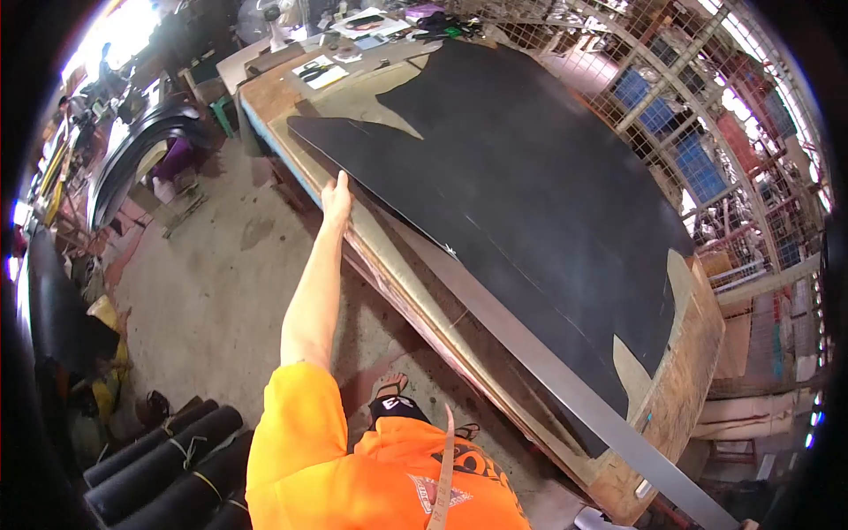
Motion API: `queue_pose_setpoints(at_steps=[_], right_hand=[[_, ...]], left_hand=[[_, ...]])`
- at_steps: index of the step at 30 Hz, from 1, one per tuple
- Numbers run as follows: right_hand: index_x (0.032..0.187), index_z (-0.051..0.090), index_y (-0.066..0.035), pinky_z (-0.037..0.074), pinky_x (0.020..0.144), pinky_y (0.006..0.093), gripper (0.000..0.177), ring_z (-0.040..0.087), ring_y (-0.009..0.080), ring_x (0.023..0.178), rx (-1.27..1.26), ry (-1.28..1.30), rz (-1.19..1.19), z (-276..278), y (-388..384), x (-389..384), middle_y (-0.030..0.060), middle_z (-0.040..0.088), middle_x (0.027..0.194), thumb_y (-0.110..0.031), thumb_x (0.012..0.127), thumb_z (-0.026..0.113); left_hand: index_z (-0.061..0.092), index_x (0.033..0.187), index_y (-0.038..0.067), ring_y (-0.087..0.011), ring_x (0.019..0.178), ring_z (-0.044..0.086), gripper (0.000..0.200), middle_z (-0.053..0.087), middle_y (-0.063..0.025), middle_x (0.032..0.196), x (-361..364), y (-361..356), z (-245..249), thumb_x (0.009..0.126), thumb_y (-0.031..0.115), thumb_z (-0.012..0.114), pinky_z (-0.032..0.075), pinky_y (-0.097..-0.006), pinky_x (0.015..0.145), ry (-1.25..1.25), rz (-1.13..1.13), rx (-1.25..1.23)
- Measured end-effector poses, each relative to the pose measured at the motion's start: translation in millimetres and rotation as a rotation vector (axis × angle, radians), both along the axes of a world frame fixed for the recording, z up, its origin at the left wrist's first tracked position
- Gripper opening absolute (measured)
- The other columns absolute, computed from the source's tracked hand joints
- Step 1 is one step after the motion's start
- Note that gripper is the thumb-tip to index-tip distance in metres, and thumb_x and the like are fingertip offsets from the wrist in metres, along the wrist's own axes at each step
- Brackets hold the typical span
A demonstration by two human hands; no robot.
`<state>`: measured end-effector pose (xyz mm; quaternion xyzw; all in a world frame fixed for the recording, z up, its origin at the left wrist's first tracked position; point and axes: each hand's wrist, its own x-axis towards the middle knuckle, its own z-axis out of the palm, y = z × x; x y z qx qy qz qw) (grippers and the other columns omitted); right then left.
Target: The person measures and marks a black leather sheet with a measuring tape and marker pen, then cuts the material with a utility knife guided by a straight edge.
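Observation:
A large black leather hide (530,177) with ragged edges lies over the worktable (698,353). My left hand (336,201) is closed on the hide's near edge, its thumb on top and its other fingers mostly hidden. A long, flat metal straightedge (548,362) runs diagonally along the near side of the table, its upper part passing beneath the hide. At the straightedge's lower end, overhanging the table corner, a sliver of my right hand (749,525) shows at the frame's border; most of it is cut off. Faint pale lines cross the hide's surface.
Papers (320,71) and small tools lie at the table's far end. A wire-mesh partition (698,115) stands along the right side. Black rolls (168,442) lie on the floor at lower left, and a curved black stack (141,150) stands at upper left.

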<state>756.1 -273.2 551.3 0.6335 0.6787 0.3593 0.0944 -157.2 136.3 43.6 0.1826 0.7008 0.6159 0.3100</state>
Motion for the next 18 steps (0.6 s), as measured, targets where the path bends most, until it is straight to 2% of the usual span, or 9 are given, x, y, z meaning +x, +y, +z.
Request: queue_pose_setpoints(at_steps=[1, 2, 4, 6, 8, 10, 14, 15, 18], right_hand=[[0.11, 0.069, -0.002, 0.048, 0.092, 0.0504, 0.047, 0.061, 0.0423, 0.101, 0.027, 0.012, -0.027, 17, -10, -9, 0.0206, 0.065, 0.104, -0.008, 0.063, 0.07], [0.11, 0.069, -0.002, 0.048, 0.092, 0.0504, 0.044, 0.061, 0.0426, 0.101, 0.055, 0.021, -0.048, 33, -17, -15, 0.0212, 0.066, 0.105, -0.009, 0.067, 0.071], [0.111, 0.069, -0.001, 0.048, 0.092, 0.0499, 0.035, 0.061, 0.0429, 0.1, 0.121, -0.054, -0.105, 54, -37, -21, 0.0223, 0.067, 0.108, -0.01, 0.078, 0.071], [0.112, 0.069, 0.001, 0.048, 0.095, 0.0495, 0.034, 0.062, 0.0411, 0.101, 0.129, -0.108, -0.029, 74, -61, -5, 0.0222, 0.068, 0.11, -0.018, 0.083, 0.073], [0.112, 0.069, 0.001, 0.049, 0.095, 0.0491, 0.034, 0.063, 0.0406, 0.101, 0.139, -0.114, -0.087, 91, -77, -14, 0.0219, 0.068, 0.11, -0.016, 0.083, 0.073], [0.112, 0.07, 0.001, 0.049, 0.095, 0.0487, 0.033, 0.063, 0.0401, 0.101, 0.153, -0.099, -0.141, 94, -91, -17, 0.0217, 0.068, 0.11, -0.015, 0.083, 0.073], [0.112, 0.07, 0.001, 0.05, 0.095, 0.0479, 0.032, 0.063, 0.0392, 0.101, 0.158, -0.073, -0.21, 106, -109, -25, 0.0211, 0.069, 0.109, -0.013, 0.083, 0.072], [0.112, 0.07, 0.001, 0.05, 0.095, 0.0477, 0.031, 0.064, 0.039, 0.101, 0.167, -0.064, -0.221, 106, -110, -27, 0.021, 0.069, 0.109, -0.012, 0.083, 0.072], [0.112, 0.07, 0.001, 0.05, 0.095, 0.047, 0.031, 0.064, 0.0383, 0.1, 0.171, -0.055, -0.247, 116, -117, -37, 0.0206, 0.069, 0.109, -0.01, 0.083, 0.072]], left_hand=[[0.057, 0.134, -0.007, -0.0288, 0.106, 0.067, 0.054, 0.069, -0.0208, 0.118, -4, 33, -12, 0.101, 0.036, 0.058, 0.052, -0.0356, 0.09, 0.335, 0.141, 0.28], [0.056, 0.138, -0.002, -0.0315, 0.13, 0.058, 0.05, 0.064, -0.0231, 0.132, -18, 45, 8, 0.096, 0.026, 0.058, 0.043, -0.0442, 0.107, 0.556, -0.057, 0.125], [0.056, 0.141, 0.004, -0.0321, 0.14, 0.047, 0.054, 0.056, -0.0224, 0.143, -5, 72, 37, 0.089, 0.018, 0.057, 0.029, -0.0589, 0.117, 0.838, 0.031, -0.135], [0.056, 0.141, 0.006, -0.0318, 0.146, 0.039, 0.057, 0.049, -0.0217, 0.15, -9, 87, 69, 0.085, 0.017, 0.058, 0.016, -0.0688, 0.118, 0.761, 0.264, -0.474], [0.059, 0.138, 0.006, -0.0365, 0.143, 0.042, 0.057, 0.052, -0.0223, 0.147, -25, 77, 86, 0.082, 0.016, 0.06, 0.023, -0.06, 0.121, 1.009, 0.508, -0.433], [0.062, 0.134, 0.003, -0.0398, 0.139, 0.046, 0.055, 0.054, -0.0248, 0.145, -71, 72, 79, 0.081, 0.016, 0.061, 0.033, -0.0519, 0.118, 0.953, 0.348, -0.151], [0.063, 0.121, -0.006, -0.0424, 0.114, 0.056, 0.046, 0.062, -0.0241, 0.117, -41, 7, 52, 0.088, 0.027, 0.063, 0.043, -0.0526, 0.103, 0.932, 0.552, -0.139], [0.06, 0.122, -0.006, -0.0445, 0.114, 0.053, 0.048, 0.058, -0.0239, 0.115, -21, -2, 10, 0.093, 0.032, 0.062, 0.043, -0.0564, 0.101, 1.048, 0.49, -0.283], [0.037, 0.15, -0.008, -0.0501, 0.141, 0.032, 0.08, 0.032, -0.0324, 0.155, 101, -36, -9, 0.097, 0.049, 0.055, 0.03, -0.0635, 0.112, 0.939, -0.131, -0.687]])
